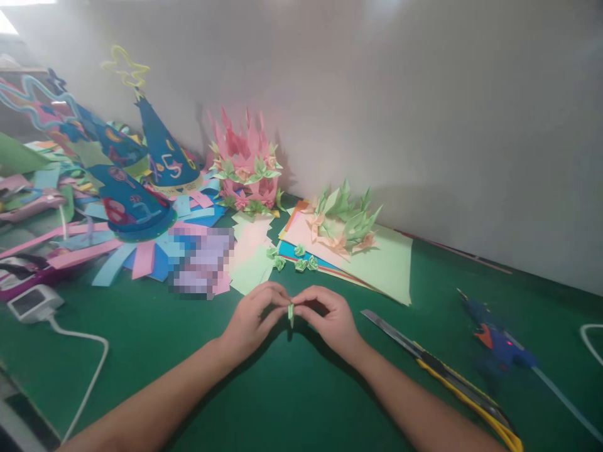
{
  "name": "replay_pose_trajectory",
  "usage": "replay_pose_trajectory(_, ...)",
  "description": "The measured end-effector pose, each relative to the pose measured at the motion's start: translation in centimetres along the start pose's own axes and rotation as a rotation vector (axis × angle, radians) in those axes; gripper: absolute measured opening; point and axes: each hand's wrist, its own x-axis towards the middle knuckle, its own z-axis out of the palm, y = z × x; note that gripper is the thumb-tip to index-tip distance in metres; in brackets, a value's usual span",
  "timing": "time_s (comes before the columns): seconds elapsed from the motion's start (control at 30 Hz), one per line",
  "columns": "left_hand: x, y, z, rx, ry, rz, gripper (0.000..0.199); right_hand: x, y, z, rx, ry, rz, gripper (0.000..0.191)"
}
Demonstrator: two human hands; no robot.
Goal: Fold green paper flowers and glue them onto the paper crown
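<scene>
1. One white cabled device [35,304] lies at the far left of a green tabletop [264,402].
2. Three blue cone hats crowd together amid cut paper strips [142,260]: a front hat [134,199], an upright hat marked "5" [162,147] and, behind, a leaning hat [109,135].
3. Pink paper crowns [247,157], apparently two in a stack, stand near the wall [424,125], trimmed with roses and green leaves.
4. The left hand [259,314] reaches in from the lower left, wrist bent inward, fingers curled, thumb and fingertips pinching one small folded green paper piece [291,312].
5. That piece sits between the two hands, upright above the tabletop, just in front of five loose green paper roses [300,265].
6. The right hand [332,317] mirrors the pose from the lower right, its thumb and forefinger closed on the piece's other side.
7. One green paper crown [346,216] with peach flowers rests on stacked sheets [391,263].
8. One yellow-and-black utility knife [447,376], blade bared, lies near the right forearm.
9. One blue glue gun [504,348], red light glowing, lies farthest right.
</scene>
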Motion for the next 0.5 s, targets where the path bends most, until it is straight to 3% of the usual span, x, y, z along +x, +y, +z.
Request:
replay_pose_trajectory(0.2, -1.5, 1.0, 0.2, -0.001, 0.049, -0.129, 0.006, 0.0, -0.2, 0.2, -0.030, -0.067, -0.102, 0.005)
replay_pose_trajectory(0.33, -1.7, 1.7, 0.7, 0.047, 0.055, -0.242, 0.007, 0.1, 0.0, 0.1, -0.045, -0.085, -0.068, 0.004)
replay_pose_trajectory(0.5, -0.2, 1.4, 0.9, 0.054, 0.004, -0.166, 0.010, 0.4, 0.7, 0.0, -0.045, 0.009, -0.034, 0.004)
